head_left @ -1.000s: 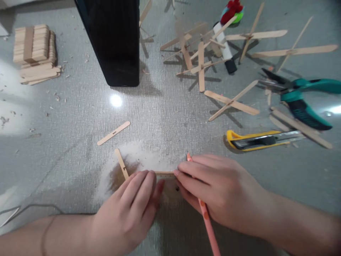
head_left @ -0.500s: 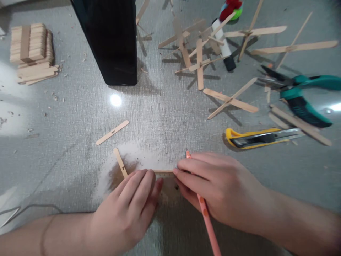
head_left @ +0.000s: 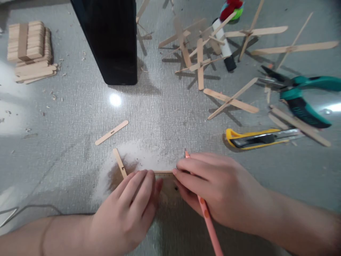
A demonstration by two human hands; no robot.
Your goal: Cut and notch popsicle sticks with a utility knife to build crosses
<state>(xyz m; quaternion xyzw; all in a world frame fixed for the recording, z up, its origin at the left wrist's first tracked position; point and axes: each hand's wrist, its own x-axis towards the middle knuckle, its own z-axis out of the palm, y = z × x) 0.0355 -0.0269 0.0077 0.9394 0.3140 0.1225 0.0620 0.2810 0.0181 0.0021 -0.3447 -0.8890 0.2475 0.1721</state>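
Between my hands a wooden craft stick (head_left: 164, 172) lies sideways, seen along its narrow edge. My left hand (head_left: 130, 206) has its fingers closed on the left end. My right hand (head_left: 213, 185) grips a pink pencil (head_left: 210, 224) with orange spots, tip pointing up and away. The same hand's fingertips press the stick's right end. Fine marks run just below the stick; what bears them is unclear. A notched craft stick (head_left: 120, 163) pokes out beyond my left fingers. Farther up lies another stick (head_left: 112, 132) with a small slot in its middle.
A black phone (head_left: 112, 46) stands at the back. Crossed sticks (head_left: 231, 101) spread to its right, near a white marker (head_left: 223, 44). Pliers (head_left: 295, 89) and a yellow utility knife (head_left: 266, 138) lie at the right. A banded stack of sticks (head_left: 29, 42) sits far left among shavings.
The pencil tip has shifted slightly up and left within my right hand's grip. Both hands stay on the stick, nearly still.
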